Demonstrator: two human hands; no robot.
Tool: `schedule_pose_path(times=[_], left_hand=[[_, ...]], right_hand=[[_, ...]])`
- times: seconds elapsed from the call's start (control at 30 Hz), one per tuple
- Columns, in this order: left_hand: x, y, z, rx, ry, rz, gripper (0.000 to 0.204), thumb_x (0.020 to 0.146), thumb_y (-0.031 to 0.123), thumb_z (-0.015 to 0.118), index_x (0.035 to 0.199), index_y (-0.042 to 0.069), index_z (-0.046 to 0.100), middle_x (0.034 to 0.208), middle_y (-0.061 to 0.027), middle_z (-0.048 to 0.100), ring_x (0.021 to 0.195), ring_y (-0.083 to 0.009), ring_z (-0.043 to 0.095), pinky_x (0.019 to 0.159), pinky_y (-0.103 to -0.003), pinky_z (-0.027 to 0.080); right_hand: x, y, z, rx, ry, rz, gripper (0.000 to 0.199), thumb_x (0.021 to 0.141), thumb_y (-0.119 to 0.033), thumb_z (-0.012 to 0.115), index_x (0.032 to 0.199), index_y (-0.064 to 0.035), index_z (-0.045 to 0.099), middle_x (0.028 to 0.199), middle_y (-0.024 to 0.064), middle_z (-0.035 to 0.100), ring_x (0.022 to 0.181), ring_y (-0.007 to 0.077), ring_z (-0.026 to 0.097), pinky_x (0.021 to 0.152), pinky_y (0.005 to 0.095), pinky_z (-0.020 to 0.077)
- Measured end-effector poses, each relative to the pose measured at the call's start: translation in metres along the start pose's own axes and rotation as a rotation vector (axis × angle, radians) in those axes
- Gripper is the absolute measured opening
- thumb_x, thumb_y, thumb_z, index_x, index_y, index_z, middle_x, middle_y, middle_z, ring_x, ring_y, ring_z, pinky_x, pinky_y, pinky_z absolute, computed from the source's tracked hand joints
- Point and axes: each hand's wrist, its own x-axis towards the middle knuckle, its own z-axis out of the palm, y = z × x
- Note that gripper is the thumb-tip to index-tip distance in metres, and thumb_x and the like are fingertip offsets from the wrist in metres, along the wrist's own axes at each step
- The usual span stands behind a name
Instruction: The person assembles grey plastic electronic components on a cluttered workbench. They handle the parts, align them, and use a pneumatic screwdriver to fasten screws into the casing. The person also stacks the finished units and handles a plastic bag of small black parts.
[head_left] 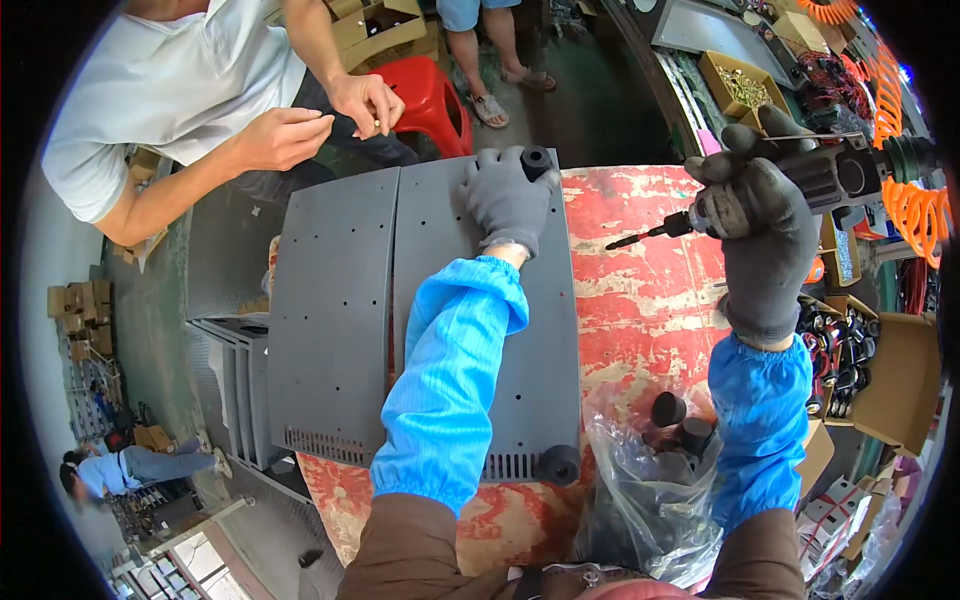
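My left hand (508, 200), in a grey glove, lies at the far edge of a grey metal panel (490, 330). Its thumb and index finger close around a black rubber foot (537, 162) at the panel's far right corner. Another rubber foot (558, 464) sits at the near right corner. A second grey panel (335, 280) lies alongside on the left, also drilled with small holes. Raised over the right of the table, my gloved right hand (768, 225) grips a black power screwdriver (835, 178). Its bit (640, 238) points left, apart from the panel.
Both panels rest on a worn red table (640, 330). A clear plastic bag (645, 500) with black rubber feet lies near me. Across the table a person in white (190, 90) holds their hands near the panels, beside a red stool (425, 100). Orange coiled hose (915, 215) hangs right.
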Motion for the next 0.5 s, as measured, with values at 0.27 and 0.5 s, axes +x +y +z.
schedule_pose_path(times=[0.27,0.5], left_hand=[[-0.0016,0.0039,-0.0023,0.026,-0.025,-0.033,0.045,0.076,0.049,0.078,0.112,0.022,0.07,0.118,-0.0048,0.061,0.116,-0.0278,0.054,0.096,-0.047,0.041],[0.0,0.0042,-0.0015,0.041,-0.036,-0.017,0.046,0.077,0.05,0.076,0.114,0.023,0.07,0.118,-0.0045,0.061,0.116,-0.0266,0.055,0.096,-0.047,0.041]], right_hand=[[-0.0006,0.008,-0.0025,-0.021,0.038,-0.002,0.049,0.087,-0.007,0.056,0.134,0.0063,0.047,0.108,0.0171,0.066,0.087,0.0264,0.071,0.073,0.0371,0.0588],[-0.0021,0.008,0.0022,-0.07,0.032,0.031,0.05,0.086,-0.005,0.055,0.133,0.0072,0.047,0.108,0.0171,0.066,0.088,0.0279,0.071,0.075,0.0359,0.0583]])
